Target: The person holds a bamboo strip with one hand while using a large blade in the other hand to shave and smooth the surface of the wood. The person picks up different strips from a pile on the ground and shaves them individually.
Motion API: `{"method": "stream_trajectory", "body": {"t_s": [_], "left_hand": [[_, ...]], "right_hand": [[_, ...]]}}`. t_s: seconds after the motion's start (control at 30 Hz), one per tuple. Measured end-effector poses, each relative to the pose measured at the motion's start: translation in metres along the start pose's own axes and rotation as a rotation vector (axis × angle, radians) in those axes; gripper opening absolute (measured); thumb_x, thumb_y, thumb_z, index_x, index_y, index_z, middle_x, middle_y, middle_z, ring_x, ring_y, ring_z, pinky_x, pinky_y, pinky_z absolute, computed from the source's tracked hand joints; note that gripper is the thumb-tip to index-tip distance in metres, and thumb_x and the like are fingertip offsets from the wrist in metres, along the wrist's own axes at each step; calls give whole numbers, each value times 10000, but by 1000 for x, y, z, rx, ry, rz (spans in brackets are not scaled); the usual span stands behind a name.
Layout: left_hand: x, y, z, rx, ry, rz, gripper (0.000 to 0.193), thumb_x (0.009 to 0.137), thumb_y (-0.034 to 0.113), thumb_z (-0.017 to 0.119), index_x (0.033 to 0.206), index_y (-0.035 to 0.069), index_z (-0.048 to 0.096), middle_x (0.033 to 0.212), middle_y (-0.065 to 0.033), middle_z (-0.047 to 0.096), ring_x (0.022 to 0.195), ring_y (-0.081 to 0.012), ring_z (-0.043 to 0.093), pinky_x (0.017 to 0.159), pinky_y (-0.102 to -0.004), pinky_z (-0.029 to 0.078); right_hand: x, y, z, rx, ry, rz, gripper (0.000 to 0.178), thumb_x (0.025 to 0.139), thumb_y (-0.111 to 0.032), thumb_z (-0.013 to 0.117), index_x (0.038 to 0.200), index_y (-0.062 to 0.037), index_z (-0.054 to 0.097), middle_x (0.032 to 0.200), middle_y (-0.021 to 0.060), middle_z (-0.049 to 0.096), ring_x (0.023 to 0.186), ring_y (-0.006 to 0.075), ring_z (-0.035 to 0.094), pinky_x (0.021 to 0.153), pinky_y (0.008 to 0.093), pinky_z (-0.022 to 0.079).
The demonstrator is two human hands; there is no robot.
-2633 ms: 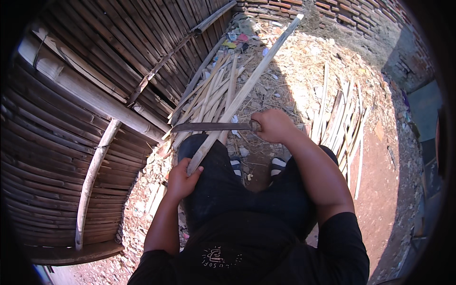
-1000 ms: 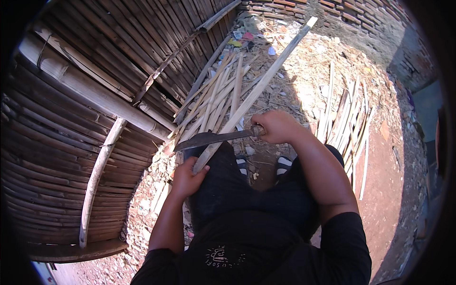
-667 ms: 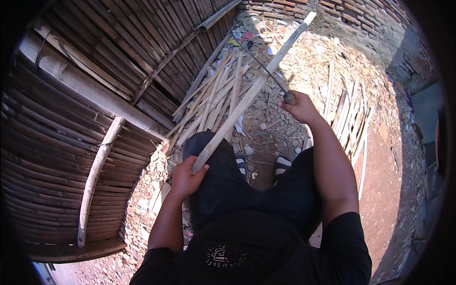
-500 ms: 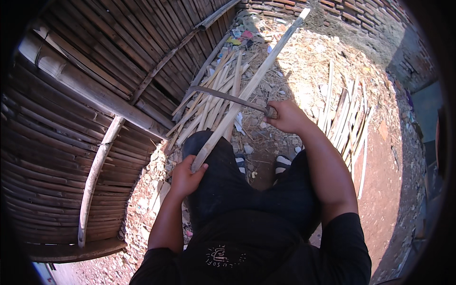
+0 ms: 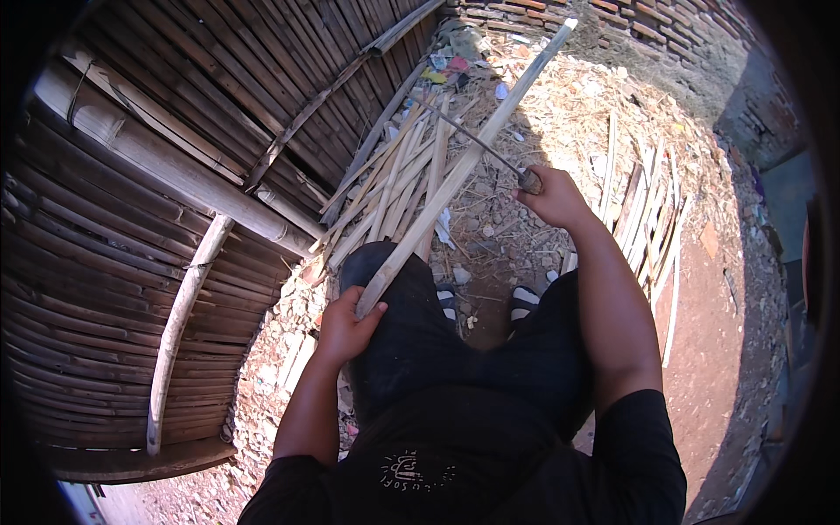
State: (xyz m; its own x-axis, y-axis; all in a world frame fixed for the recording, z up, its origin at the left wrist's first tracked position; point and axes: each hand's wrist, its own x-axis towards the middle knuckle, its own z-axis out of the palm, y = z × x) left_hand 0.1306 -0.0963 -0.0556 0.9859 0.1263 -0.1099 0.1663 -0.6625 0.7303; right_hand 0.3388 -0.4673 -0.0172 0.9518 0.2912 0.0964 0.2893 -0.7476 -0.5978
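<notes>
My left hand (image 5: pixel 344 331) is closed around the near end of a long, pale bamboo strip (image 5: pixel 437 208). The strip slants up and away to the right, over my left thigh, its far end near the brick wall. My right hand (image 5: pixel 558 199) grips the handle of a machete (image 5: pixel 528 181). Its thin, dark blade reaches up and left across the strip, seen nearly edge-on. From this angle I cannot tell whether the blade touches the strip.
Several split strips (image 5: pixel 395 179) lie piled beside the bamboo wall (image 5: pixel 188 162) on my left. Another bundle (image 5: pixel 652 206) lies on the ground at the right. A brick wall (image 5: pixel 643 31) closes the far side. Shavings and rubble (image 5: pixel 490 232) cover the ground around my sandals.
My right hand has moved slightly up and right with the machete. The blade has turned from broadside to nearly edge-on and crosses the strip farther out. My left hand and the strip have barely shifted.
</notes>
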Motion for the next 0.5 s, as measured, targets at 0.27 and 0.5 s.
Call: {"method": "stream_trajectory", "body": {"t_s": [0.27,0.5], "left_hand": [[1,-1,1,4,5,9,328,945,232,785,1111,-29,675,877,-114,739,781,-147,676,720,-329,543],[-2,-8,4,64,72,29,395,905,329,801,1110,12,685,833,-197,731,749,-318,732,713,-412,556]], "right_hand": [[-14,-29,32,-99,-134,-234,377,840,-337,806,1081,-64,711,903,225,721,884,415,715,813,489,557],[-29,-80,28,-312,-363,-340,405,834,-337,787,1162,-112,711,937,195,740,973,411,713,871,539,556]]}}
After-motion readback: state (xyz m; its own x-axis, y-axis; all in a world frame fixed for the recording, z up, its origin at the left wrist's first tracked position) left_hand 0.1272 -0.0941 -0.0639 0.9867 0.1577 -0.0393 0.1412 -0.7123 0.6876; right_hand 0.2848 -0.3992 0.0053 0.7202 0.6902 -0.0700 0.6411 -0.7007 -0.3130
